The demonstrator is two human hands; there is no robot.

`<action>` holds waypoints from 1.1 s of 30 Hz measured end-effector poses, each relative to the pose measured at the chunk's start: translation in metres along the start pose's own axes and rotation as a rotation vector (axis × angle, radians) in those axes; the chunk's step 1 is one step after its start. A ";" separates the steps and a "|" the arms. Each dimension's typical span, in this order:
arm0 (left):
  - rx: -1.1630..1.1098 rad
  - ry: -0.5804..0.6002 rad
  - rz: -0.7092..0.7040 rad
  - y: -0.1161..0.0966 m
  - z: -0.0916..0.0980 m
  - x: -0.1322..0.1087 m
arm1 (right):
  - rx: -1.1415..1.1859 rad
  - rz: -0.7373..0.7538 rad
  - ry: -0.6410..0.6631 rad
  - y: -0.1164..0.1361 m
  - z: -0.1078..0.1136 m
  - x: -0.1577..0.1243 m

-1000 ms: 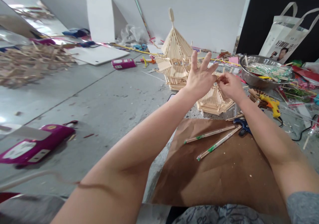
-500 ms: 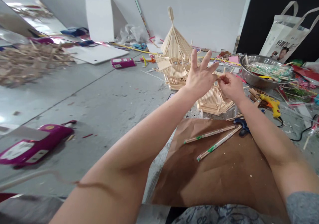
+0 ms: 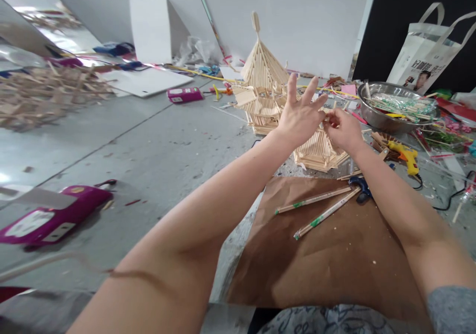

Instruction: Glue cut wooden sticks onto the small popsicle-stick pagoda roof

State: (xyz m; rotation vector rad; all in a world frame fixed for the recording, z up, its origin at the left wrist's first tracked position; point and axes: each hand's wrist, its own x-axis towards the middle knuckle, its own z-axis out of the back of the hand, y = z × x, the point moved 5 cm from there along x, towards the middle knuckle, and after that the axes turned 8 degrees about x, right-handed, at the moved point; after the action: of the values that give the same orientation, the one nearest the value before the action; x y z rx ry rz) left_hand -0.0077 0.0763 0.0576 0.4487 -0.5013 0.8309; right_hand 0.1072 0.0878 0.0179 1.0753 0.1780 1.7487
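My left hand (image 3: pixel 302 121) is over a small model part made of light wooden sticks (image 3: pixel 316 153). Three of its fingers spread upward, while thumb and forefinger pinch close to my right fingertips. My right hand (image 3: pixel 345 130) is beside it with its fingers curled into a pinch. Whatever lies between the fingertips is too small and hidden to name. Behind my left hand stands a taller stick tower (image 3: pixel 262 69) with a cone roof and a topknot. Brown paper (image 3: pixel 320 269) lies in front, with two wrapped stick bundles (image 3: pixel 327 212) on it.
A yellow glue gun (image 3: pixel 405 156) and a steel bowl (image 3: pixel 383 118) of wrapped sticks are at the right. A dark blue tool handle (image 3: pixel 360 188) is near my right forearm. Purple power strips (image 3: pixel 70 210) lie left. A stick pile (image 3: pixel 48 96) is at the far left.
Both hands hold nearly the same pose, pinched close together above the stick part. The view has shifted very slightly.
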 end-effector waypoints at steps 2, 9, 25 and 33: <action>-0.039 -0.008 0.027 0.002 -0.002 0.000 | -0.012 0.001 0.001 0.000 0.000 0.000; -0.077 -0.049 0.007 0.003 -0.007 -0.002 | -0.001 -0.009 0.020 0.000 0.000 0.001; -0.103 -0.054 0.488 0.036 0.010 -0.053 | -0.209 0.205 0.043 0.031 0.002 0.005; -0.070 0.073 0.576 0.018 -0.004 -0.043 | -0.383 0.236 0.124 0.041 -0.010 0.010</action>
State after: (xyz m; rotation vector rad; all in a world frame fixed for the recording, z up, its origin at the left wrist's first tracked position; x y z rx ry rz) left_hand -0.0452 0.0639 0.0329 0.2053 -0.5999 1.3731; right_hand 0.0715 0.0804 0.0410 0.7308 -0.2103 1.9618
